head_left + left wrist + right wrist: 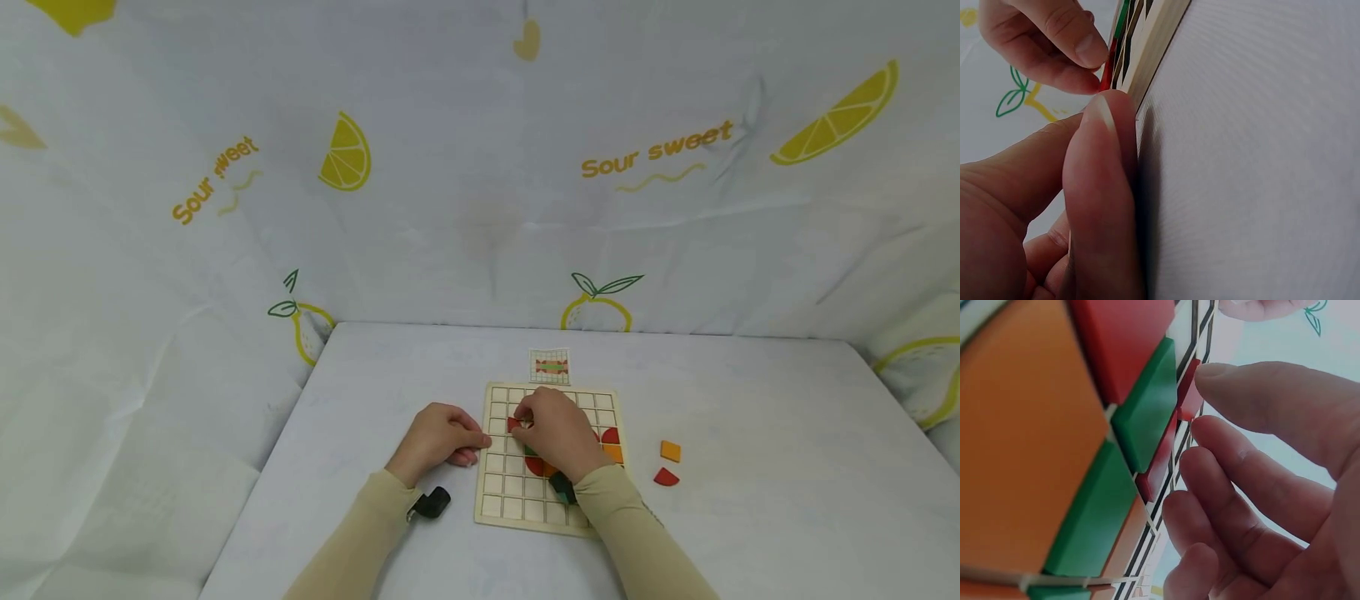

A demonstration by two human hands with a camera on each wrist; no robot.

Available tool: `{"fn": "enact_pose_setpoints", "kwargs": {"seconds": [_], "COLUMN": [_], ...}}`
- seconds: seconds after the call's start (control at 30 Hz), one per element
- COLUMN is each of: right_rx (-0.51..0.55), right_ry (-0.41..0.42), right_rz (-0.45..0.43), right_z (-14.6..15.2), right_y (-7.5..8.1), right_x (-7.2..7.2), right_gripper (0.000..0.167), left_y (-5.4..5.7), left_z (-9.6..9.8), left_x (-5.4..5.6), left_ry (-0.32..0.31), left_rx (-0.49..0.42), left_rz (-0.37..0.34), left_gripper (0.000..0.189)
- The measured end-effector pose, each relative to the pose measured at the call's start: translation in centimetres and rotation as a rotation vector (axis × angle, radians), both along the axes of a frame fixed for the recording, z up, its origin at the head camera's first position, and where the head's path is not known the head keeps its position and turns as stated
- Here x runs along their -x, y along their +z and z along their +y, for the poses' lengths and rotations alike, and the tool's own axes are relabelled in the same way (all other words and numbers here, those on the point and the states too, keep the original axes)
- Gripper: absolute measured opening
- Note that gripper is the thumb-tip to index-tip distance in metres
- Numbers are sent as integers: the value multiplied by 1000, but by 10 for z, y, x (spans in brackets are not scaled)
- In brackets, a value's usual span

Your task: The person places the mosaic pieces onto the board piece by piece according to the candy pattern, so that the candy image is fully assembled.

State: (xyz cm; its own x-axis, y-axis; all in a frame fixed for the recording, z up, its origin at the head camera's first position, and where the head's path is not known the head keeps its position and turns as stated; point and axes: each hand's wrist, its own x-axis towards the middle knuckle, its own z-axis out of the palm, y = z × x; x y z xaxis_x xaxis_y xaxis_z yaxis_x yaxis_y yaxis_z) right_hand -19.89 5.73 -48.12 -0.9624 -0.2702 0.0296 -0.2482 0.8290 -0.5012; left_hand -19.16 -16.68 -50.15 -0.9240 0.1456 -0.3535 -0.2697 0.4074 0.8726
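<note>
A wooden grid board lies on the table, with red, green and orange pieces in its squares. My right hand is over the board's middle, hiding part of it. Its thumb and forefinger pinch a small red piece at the grid, left of a green piece. At the board's left edge is my left hand, thumb and forefinger tips together on the rim. In the left wrist view that thumb meets the board's corner, and the other fingers are curled beneath.
A pattern card with a small coloured grid picture lies behind the board. Right of the board are a loose orange square and a red quarter-round piece. A lemon-print cloth hangs behind the white table.
</note>
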Motion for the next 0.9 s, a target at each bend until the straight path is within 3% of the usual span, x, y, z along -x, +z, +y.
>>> {"fn": "enact_pose_setpoints", "kwargs": {"seconds": [0.37,0.53,0.7,0.9], "right_rx": [-2,30,77,71], "right_ry": [22,-7,-51,-81], "right_rz": [-28,-33,-83,-120], "right_z": [-1,9,40,100], "right_y": [1,2,13,22], "right_x": [0,-1,-5,-18], "right_gripper": [9,8,11,20], "left_y": [0,1,0,-3], "left_z": [0,2,4,1], "left_x": [0,1,1,0], "left_ry": [-7,-8,-7,3], "left_rx": [8,5,14,36], "left_rz": [9,4,-4,-14], "left_gripper": [21,22,24,26]}}
